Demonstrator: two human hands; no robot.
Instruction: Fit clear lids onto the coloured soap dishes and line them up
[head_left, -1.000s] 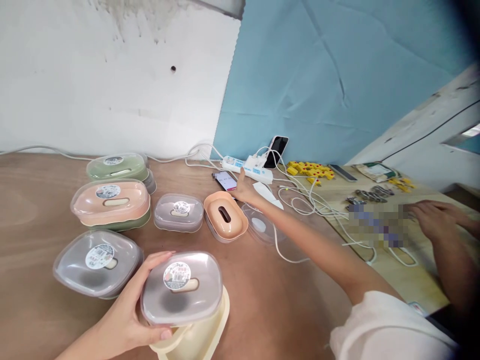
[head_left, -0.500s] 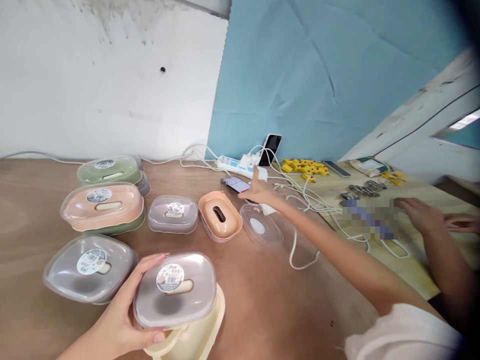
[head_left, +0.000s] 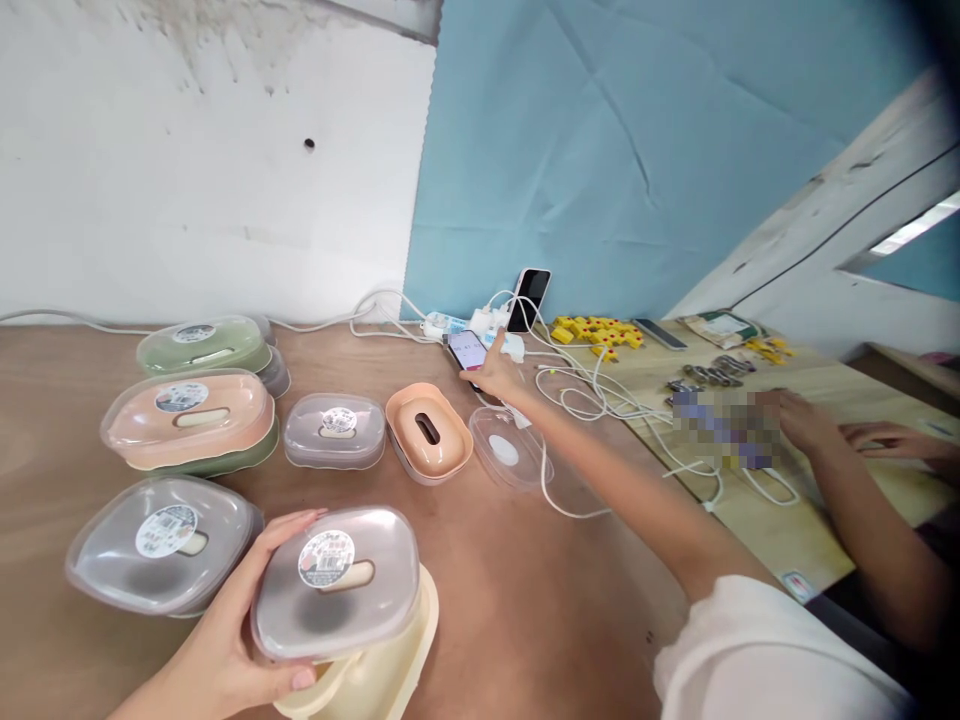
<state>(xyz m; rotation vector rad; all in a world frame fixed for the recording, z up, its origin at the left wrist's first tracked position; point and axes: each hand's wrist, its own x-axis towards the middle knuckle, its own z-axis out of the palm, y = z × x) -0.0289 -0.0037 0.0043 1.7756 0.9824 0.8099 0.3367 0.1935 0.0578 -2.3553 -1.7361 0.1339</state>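
Observation:
My left hand [head_left: 225, 635] wraps its thumb and fingers round a grey slotted tissue box [head_left: 386, 550] under a clear cover with a round label. That box sits over a cream box part [head_left: 390, 675] at the near edge. Far forward, my right hand [head_left: 499, 380] grips a smartphone [head_left: 466, 350] with a lit screen, tilted up from the table. Below that hand lies a clear plastic cover [head_left: 525, 455], and beside it a peach-topped box [head_left: 454, 435] without a cover. A covered grey-topped box [head_left: 172, 575] stands left of my left hand.
A small grey box [head_left: 300, 430], a peach box [head_left: 225, 400] and a green box [head_left: 232, 335] stand left. Behind are a power strip [head_left: 442, 325], white cables [head_left: 592, 390], another phone [head_left: 534, 290] and yellow pieces [head_left: 592, 330]. Another person's hands [head_left: 810, 420] work at right.
My right hand has taken hold of the smartphone and tipped it up from lying nearly flat. The left hand keeps its grip on the grey box. The view has shifted slightly.

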